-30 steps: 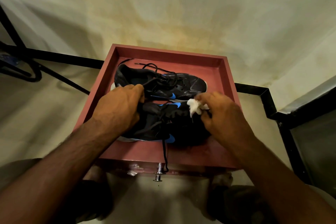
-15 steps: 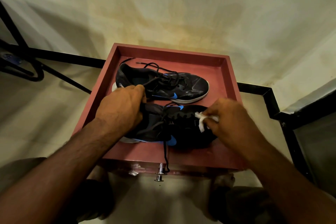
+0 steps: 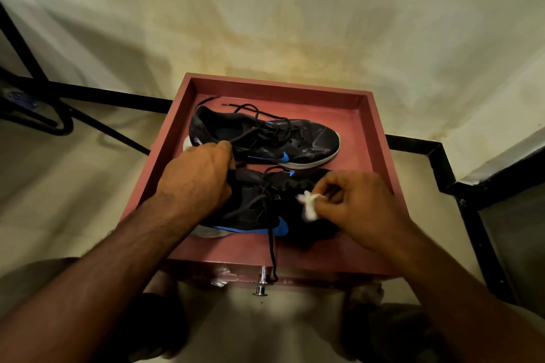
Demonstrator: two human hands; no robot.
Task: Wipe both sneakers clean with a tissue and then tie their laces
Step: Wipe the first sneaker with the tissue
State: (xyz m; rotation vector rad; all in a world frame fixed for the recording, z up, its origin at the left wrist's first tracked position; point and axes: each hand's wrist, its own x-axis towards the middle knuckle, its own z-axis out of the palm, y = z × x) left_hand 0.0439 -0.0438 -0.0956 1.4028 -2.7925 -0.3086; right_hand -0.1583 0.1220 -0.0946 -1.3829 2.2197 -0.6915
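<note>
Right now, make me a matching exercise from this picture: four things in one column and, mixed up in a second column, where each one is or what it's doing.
Things:
1. tissue
2. far sneaker
3. left hand
4. loose lace

States:
A. hangs over the tray's front edge
B. pinched by the right hand
C. grips the near sneaker's heel end
D. lies untouched at the back

Pairs: 1-B, 2-D, 3-C, 4-A
</note>
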